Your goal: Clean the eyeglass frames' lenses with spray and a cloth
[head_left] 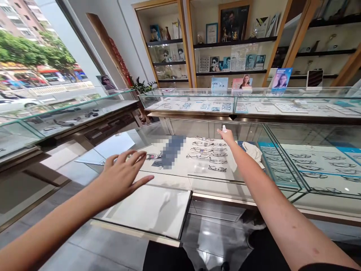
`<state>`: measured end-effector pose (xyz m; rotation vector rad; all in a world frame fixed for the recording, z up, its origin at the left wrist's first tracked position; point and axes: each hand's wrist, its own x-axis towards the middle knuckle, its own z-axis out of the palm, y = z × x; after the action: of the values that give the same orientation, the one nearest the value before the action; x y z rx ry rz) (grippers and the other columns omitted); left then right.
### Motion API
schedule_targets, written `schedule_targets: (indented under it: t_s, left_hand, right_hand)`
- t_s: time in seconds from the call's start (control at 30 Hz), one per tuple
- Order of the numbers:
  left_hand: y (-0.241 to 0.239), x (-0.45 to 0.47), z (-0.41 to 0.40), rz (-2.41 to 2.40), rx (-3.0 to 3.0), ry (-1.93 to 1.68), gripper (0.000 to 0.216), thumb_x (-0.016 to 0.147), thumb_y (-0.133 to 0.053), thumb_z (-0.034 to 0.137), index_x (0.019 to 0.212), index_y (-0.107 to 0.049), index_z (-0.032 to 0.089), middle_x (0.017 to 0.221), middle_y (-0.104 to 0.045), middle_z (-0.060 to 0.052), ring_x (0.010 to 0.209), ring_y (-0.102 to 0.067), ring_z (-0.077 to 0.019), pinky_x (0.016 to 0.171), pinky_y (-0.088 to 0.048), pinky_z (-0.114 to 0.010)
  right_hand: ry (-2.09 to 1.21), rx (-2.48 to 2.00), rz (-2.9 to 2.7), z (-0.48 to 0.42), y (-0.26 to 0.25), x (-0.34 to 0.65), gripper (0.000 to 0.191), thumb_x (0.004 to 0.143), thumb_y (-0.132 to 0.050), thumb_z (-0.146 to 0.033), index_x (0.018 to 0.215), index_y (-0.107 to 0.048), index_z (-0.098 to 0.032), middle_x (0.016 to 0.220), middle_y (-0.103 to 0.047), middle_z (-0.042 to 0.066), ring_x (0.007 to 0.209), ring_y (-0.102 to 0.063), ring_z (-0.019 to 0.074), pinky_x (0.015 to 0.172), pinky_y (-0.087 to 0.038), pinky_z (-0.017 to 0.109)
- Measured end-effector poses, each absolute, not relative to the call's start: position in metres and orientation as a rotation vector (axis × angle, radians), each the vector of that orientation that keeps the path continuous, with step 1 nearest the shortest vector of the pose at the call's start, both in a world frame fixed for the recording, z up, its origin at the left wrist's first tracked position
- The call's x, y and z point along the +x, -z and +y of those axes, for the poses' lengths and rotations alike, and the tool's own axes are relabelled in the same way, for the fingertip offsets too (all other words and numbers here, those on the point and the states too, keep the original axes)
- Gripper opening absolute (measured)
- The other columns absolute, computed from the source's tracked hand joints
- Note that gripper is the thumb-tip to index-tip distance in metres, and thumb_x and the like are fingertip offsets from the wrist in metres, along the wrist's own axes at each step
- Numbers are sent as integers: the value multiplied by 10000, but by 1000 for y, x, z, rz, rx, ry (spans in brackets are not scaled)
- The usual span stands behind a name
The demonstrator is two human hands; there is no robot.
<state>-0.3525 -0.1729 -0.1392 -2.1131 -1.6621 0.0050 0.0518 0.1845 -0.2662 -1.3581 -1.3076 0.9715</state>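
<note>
Within right fingers, white object.

- Daylight is pouring through the window, ahead and left of the left hand; the street outside is smearing into blur.
- Floor tiles, below and between the hands, are throwing back white glare.
- Dim hand shape is showing on the white panel below the left hand; shadow or reflection, cannot tell.
- Small white object in the right hand is washing out.
- Pixel blocks are masking a patch between the hands.
- Wide lens is stretching both forearms towards the corners.
</note>
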Motion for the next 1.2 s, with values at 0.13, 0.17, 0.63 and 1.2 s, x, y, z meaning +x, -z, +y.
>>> schedule_targets:
  t_s: [0.13, 0.17, 0.63, 1.2]
  left_hand:
    - [126, -295, -91, -1640, -2194, 18, 766, 1056, -352, 735, 1524, -665, 216, 1639, -572, -176, 1496, -471, -453, 1162, -397, -610]
    - [125, -278, -70, -1638, -2222, 18, 777, 1066, -343, 730, 1541, -645, 194, 1648, -557, -185, 1508, -450, -449, 1176, -383, -606]
    - [186, -147, 136, -1732, -2432, -91, 534, 1068, -399, 382, 1393, -767, 171, 1583, -590, -188, 1440, -449, -432, 1173, -350, -583]
    - [169, -145, 109, -1693, -2549, -38, 571, 1068, -373, 476, 1380, -753, 186, 1529, -649, -173, 1403, -501, -390, 1182, -362, -561]
  right_hand:
    - [-925, -1320, -1236, 157, 264, 106, 496, 825, -876, -459, 573, -503, -251, 496, -585, -14, 540, -537, 157, 561, -437, 295]
    - [-929, -1302, -1225, 150, 263, 118, 503, 810, -885, -473, 579, -496, -253, 529, -620, 1, 558, -565, 163, 576, -459, 298]
    - [-1080, -1014, -1143, 117, 267, 150, 589, 680, -925, -490, 590, -382, -281, 460, -434, -73, 450, -394, 100, 448, -370, 267]
    - [-2346, -415, -1514, 106, 261, 183, 582, 792, -755, -302, 547, -228, -272, 350, -260, -95, 291, -222, 68, 361, -391, 249]
